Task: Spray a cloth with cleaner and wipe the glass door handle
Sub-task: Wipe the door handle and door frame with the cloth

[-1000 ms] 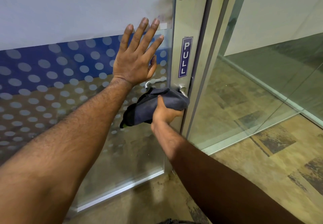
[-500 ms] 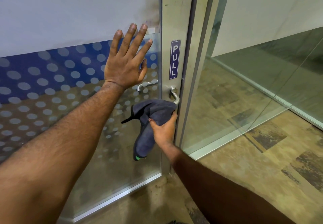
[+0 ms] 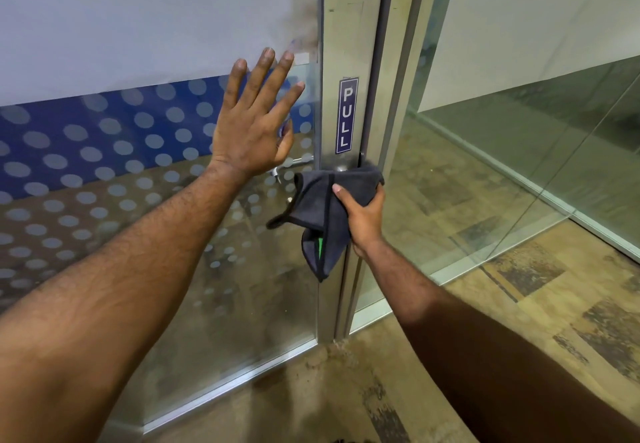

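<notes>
My left hand [image 3: 254, 124] lies flat with spread fingers on the glass door [image 3: 104, 152], which carries a blue band and frosted dots. My right hand [image 3: 363, 216] grips a dark grey cloth [image 3: 320, 207] with a green tag and presses its upper part over the metal door handle [image 3: 341, 168] on the aluminium door stile. Only the round base of the handle shows above the cloth; the lever is covered. A second handle [image 3: 291, 165] shows through the glass, behind my left hand. No spray bottle is in view.
A purple PULL sticker [image 3: 347, 115] sits on the stile just above the handle. Right of the door frame stands a fixed glass panel [image 3: 502, 165] with a metal floor rail. The floor [image 3: 519, 304] has mottled brown tiles.
My right hand has lifted the cloth from below the handle up over the lever, which it now covers. My left hand stays flat on the glass.
</notes>
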Tool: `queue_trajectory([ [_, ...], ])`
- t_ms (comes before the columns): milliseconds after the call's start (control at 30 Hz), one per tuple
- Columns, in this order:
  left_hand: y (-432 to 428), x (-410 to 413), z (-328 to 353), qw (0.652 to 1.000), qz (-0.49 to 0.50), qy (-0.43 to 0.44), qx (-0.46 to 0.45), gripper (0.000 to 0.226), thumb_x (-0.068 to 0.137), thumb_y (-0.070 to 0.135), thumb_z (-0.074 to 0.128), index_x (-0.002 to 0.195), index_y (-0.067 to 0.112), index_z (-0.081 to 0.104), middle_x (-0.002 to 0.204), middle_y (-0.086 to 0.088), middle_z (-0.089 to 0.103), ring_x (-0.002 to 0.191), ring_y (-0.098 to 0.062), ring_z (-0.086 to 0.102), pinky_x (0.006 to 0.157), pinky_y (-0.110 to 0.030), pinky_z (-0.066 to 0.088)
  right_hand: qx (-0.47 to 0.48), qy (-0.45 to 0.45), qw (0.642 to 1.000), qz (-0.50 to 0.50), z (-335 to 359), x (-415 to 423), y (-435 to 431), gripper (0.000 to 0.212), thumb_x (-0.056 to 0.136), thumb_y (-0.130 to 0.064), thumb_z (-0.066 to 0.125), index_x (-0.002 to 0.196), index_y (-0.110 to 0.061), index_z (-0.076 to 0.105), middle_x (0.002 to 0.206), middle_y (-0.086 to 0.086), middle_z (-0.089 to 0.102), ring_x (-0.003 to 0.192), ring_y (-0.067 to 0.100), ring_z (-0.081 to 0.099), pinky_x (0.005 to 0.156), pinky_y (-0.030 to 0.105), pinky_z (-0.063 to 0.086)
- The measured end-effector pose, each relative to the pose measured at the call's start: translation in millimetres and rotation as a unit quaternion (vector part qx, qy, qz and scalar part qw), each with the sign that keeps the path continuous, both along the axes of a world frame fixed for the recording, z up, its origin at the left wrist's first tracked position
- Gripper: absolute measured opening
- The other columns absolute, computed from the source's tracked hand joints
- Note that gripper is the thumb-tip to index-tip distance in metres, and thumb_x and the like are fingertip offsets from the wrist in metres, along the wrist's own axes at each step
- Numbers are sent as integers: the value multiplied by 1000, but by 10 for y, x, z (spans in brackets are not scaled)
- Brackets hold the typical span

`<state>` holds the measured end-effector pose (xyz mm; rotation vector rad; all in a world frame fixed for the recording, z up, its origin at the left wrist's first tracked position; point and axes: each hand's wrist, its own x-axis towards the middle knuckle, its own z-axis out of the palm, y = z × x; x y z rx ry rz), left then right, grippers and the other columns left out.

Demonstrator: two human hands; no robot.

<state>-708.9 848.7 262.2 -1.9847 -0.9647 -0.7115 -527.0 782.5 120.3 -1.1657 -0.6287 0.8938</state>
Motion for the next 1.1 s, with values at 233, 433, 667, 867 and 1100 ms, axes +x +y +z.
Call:
queue_trajectory([
  [233, -210, -37, -242, 998, -29, -11, -56, 66, 88, 30, 55, 152, 14, 42, 163, -17, 24, 152, -35, 19, 122, -55, 10, -38, -9, 999, -28, -26, -462, -31, 113, 63, -32, 93, 149, -16, 23, 144, 1, 50, 126, 16, 55, 109, 36, 46],
  [433, -376, -209, -416, 992, -65, -21, -111, 65, 87, 26, 58, 148, 9, 47, 162, -19, 26, 152, -34, 22, 123, -53, 14, -120, 29, 991, 50, -190, -868, -176, 99, 72, -32, 86, 148, -13, 26, 136, 3, 58, 116, 16, 59, 101, 32, 49],
  [667, -627, -371, -772, 973, -102, -50, -201, 59, 88, 26, 57, 144, 6, 51, 156, -21, 38, 148, -34, 31, 122, -51, 22, -110, -79, 985, 110, -406, -677, -531, 74, 71, -3, 84, 136, -12, 48, 129, 9, 65, 119, 22, 62, 106, 45, 49],
  [867, -1004, -315, -1225, 931, -153, -95, -318, 55, 87, 30, 53, 136, 7, 59, 142, -16, 54, 133, -32, 49, 112, -45, 38, -140, -88, 979, 116, -612, -431, -951, 72, 71, 4, 83, 135, -7, 52, 128, 15, 66, 119, 30, 63, 102, 48, 51],
  [1100, -1357, -3, -1584, 798, -163, -212, -541, 47, 95, 32, 65, 136, 13, 58, 133, -6, 63, 121, -23, 59, 102, -34, 46, -105, -44, 986, 122, -669, -175, -1405, 67, 60, -2, 85, 121, -14, 60, 113, 8, 74, 107, 24, 70, 91, 38, 58],
])
